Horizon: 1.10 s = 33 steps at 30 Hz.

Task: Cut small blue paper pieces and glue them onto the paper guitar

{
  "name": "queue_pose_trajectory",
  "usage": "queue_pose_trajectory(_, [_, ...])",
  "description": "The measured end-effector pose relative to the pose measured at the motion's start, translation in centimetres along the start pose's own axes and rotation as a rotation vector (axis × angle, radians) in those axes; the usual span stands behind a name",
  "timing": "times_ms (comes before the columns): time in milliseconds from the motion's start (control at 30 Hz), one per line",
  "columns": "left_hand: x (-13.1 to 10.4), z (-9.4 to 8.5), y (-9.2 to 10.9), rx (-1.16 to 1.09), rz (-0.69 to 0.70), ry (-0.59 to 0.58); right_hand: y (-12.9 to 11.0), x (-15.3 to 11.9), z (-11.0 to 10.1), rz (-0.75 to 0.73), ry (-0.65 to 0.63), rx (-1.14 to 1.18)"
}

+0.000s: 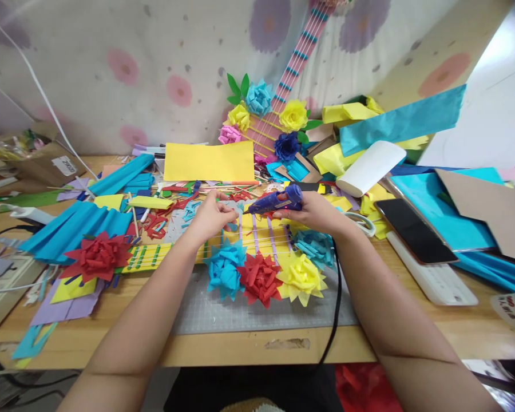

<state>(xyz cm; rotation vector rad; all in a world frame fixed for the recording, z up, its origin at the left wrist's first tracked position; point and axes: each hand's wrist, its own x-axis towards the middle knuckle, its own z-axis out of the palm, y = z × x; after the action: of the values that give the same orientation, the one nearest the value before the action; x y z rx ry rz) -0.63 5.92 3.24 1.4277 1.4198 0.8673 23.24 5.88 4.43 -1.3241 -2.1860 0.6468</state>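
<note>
My right hand [306,213] is wrapped round a blue hot glue gun [277,199], its nozzle aimed left. My left hand [212,216] pinches close to the nozzle tip; what sits between the fingers is too small to make out. Beneath both hands lies a yellow paper guitar [264,230] with purple strips and pale strings. Along its near edge are a light blue paper flower [226,269], a red one [261,279] and a yellow one [301,277]. Another blue flower [315,247] is partly behind my right wrist, and a red flower [98,256] sits at the neck's end.
A grey cutting mat [266,317] lies under the guitar. The gun's black cord [337,303] drops over the table edge. Behind stand a yellow sheet [209,162] and a pink flowered guitar [294,71]. A phone [415,232] rests at right; blue crepe paper [79,229] lies left.
</note>
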Motion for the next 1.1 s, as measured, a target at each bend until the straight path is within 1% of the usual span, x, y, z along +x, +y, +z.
queue_pose_trajectory(367, [0.0, 0.0, -0.2, -0.006, 0.005, -0.023, 0.1, 0.2, 0.2, -0.006, 0.008, 0.004])
queue_pose_trajectory(733, [0.1, 0.1, -0.5, -0.015, 0.035, -0.072, 0.0, 0.2, 0.1, 0.012, 0.031, 0.039])
queue_pose_trajectory(800, [0.2, 0.1, -0.6, -0.011, 0.039, -0.076, 0.1, 0.1, -0.1, 0.008, 0.085, 0.071])
queue_pose_trajectory(933, [0.4, -0.1, -0.7, 0.002, 0.026, -0.029, 0.7, -0.5, -1.2, 0.06, 0.284, 0.23])
queue_pose_trajectory(1000, [0.5, -0.3, -0.7, -0.008, 0.012, -0.002, 1.5, -1.1, -1.9, 0.106, 0.374, 0.34])
queue_pose_trajectory(1100, [0.6, -0.5, -0.7, -0.041, 0.0, 0.02, 3.3, -2.1, -2.7, 0.153, 0.545, 0.49])
